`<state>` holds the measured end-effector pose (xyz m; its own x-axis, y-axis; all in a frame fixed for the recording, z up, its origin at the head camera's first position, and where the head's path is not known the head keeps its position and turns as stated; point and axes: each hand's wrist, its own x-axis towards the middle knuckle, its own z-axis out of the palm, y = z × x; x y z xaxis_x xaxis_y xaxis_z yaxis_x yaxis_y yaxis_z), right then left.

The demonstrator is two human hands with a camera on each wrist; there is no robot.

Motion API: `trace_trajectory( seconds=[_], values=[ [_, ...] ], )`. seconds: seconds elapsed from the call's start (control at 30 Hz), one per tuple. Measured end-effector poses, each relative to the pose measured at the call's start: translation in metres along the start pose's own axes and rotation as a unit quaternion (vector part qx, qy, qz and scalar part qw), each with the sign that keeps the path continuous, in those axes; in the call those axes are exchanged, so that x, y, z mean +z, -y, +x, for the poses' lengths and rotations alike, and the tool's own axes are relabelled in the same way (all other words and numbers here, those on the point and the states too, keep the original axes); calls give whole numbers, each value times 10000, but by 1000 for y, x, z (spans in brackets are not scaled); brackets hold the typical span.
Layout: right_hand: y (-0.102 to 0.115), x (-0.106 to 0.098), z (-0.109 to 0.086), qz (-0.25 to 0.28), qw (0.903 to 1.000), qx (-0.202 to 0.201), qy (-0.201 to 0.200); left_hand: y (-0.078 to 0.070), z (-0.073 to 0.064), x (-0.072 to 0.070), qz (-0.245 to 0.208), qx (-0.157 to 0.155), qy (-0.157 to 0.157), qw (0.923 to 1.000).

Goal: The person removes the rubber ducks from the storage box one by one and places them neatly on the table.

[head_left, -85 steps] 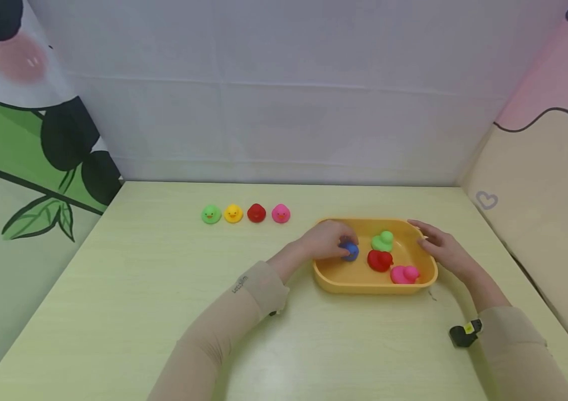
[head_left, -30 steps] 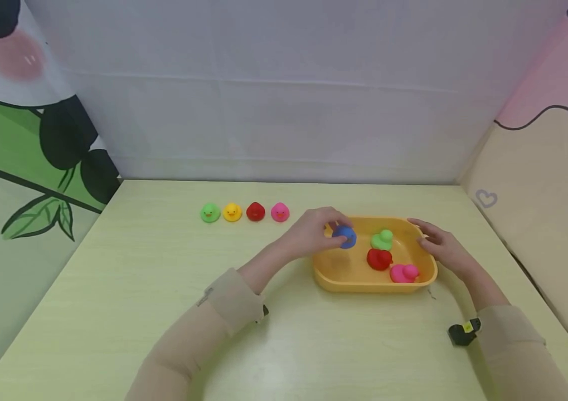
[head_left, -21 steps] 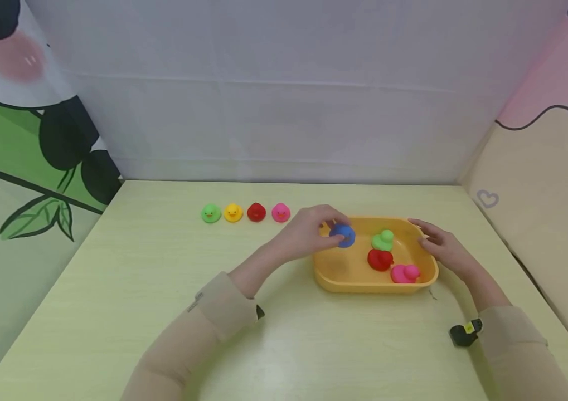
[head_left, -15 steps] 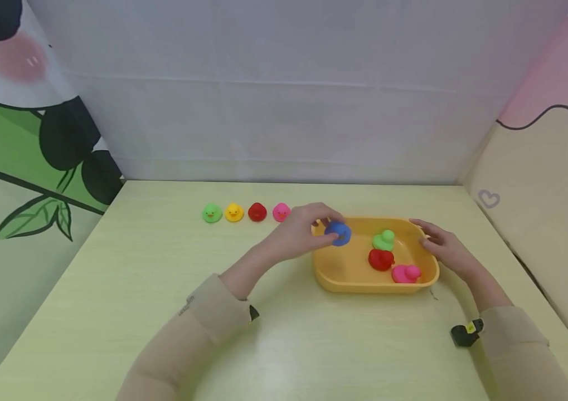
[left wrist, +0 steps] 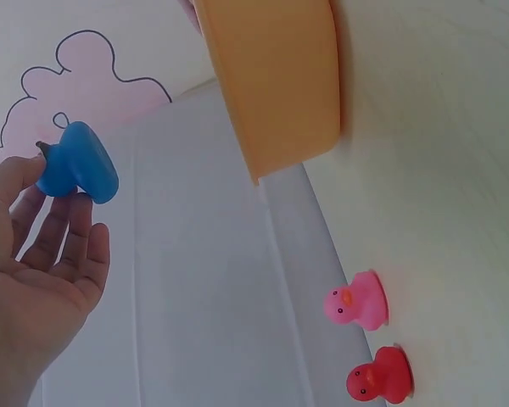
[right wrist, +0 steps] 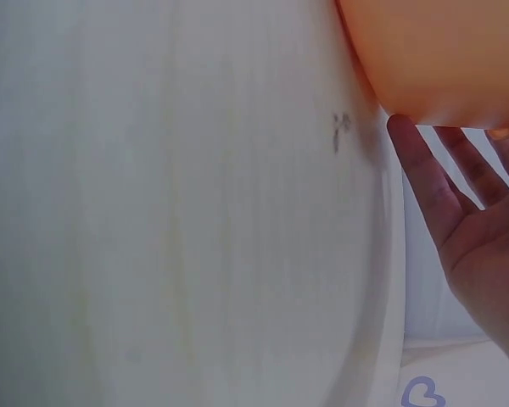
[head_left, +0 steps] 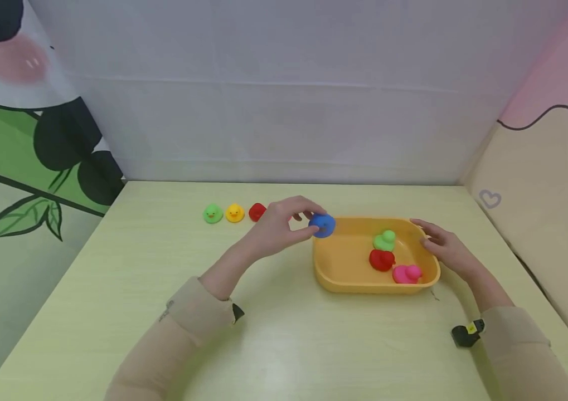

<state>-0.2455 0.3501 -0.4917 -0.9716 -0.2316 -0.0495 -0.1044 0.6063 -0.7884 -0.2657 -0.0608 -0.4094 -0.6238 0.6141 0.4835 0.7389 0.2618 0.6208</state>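
In the head view my left hand (head_left: 276, 228) pinches a blue rubber duck (head_left: 322, 225) between thumb and fingers, above the left rim of a yellow-orange tray (head_left: 344, 273). The left wrist view has the blue duck (left wrist: 78, 163) held up off the table. My right hand (head_left: 444, 248) rests at the tray's right end, its fairly straight fingers (right wrist: 420, 161) touching the outer wall. Inside the tray lie a green duck (head_left: 384, 241), a red duck (head_left: 381, 260) and a pink duck (head_left: 406, 274), towards the right.
Behind the left hand, a row of ducks stands on the table (head_left: 113, 289): green (head_left: 213, 213), yellow (head_left: 235, 213), red (head_left: 257, 211) and pink (left wrist: 360, 301), the last mostly hidden in the head view. A pale cloth wall (head_left: 284, 128) rises at the table's back edge.
My left hand has lifted the blue duck out of the tray and carried it left and towards the back, covering most of the pink duck in the row. The right hand and tray stay in place.
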Motion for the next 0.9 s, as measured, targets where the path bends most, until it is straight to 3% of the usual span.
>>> trace_trajectory(
  seconds=[0.2,0.4,0.9],
  values=[
    [3,12,-13,-3,10000,1,-81,9,-16,-10,113,145,-43,9998],
    [9,23,-25,-15,9999,-3,-124,20,-31,-17,107,55,-32,9999],
    [2,17,-17,-150,9998,-26,-129,55,-44,-23,266,-776,123,9966]
  ],
)
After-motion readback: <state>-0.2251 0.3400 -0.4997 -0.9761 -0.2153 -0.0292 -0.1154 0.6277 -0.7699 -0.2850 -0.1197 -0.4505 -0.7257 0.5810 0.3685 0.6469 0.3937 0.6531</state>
